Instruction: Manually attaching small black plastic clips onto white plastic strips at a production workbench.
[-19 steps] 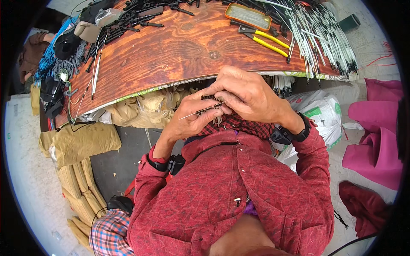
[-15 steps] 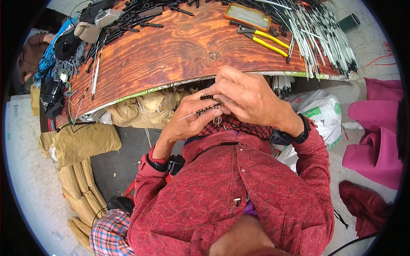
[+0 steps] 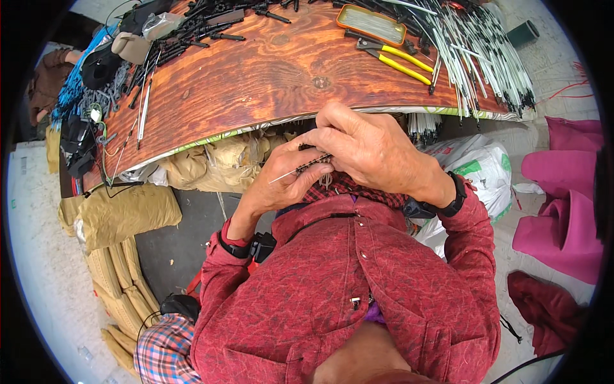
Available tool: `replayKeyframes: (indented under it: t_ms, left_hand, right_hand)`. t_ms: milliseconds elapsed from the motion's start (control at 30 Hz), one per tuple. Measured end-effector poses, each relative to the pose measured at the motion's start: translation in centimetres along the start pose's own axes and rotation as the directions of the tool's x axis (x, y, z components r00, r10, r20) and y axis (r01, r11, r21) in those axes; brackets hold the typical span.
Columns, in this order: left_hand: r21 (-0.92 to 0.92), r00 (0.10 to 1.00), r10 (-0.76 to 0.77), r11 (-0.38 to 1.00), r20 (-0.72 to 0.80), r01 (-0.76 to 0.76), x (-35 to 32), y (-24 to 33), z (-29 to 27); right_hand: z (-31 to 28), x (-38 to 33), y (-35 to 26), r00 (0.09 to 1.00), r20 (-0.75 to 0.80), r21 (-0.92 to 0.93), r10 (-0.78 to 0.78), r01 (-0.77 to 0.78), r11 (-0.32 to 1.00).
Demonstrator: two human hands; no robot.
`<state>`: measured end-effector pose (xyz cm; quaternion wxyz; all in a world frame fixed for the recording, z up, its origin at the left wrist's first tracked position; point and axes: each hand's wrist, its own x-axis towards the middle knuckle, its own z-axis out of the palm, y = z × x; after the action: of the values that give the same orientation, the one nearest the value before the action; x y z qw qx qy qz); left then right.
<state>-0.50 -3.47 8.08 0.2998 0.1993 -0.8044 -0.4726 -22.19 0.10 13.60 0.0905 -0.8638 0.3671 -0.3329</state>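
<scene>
In front of my waist, both hands are drawn close together. My left hand (image 3: 272,178) pinches a thin black piece with a notched or ridged edge (image 3: 310,164) between thumb and fingers. From its left end sticks out a slim pale needle-like rod (image 3: 283,175). My right hand (image 3: 378,148) is closed at the right end of the black piece, its fingers bent against my left fingertips. Those fingers hide what lies between them, so I cannot tell what the right hand grips.
Beyond my hands curves a wooden table (image 3: 256,77). Yellow-handled pliers (image 3: 406,64) lie by an orange-rimmed tray (image 3: 373,9) of thin clear rods. White rods with black ends (image 3: 473,70) pile at the right, black parts (image 3: 211,32) at the back left. Wrapped packages (image 3: 131,214) sit below left.
My right hand has shifted slightly, its raised knuckles moving a little left and down. My left hand keeps its pinch on the black piece in nearly the same place.
</scene>
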Motion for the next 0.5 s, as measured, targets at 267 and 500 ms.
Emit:
replayKeyframes:
  t_ms: [267,500]
  left_hand:
    - [0.030,1.000,-0.003,1.000,0.031,0.002,0.2,0.5,0.0]
    - [-0.052,0.999,0.022,0.998,0.042,-0.019,0.9,1.3,0.0]
  right_hand:
    - [0.0,-0.3,-0.2,1.000,0.001,-0.015,0.011,-0.011,1.000]
    - [0.7,-0.1,1.3,0.995,-0.014,0.341,0.100,-0.089,0.936]
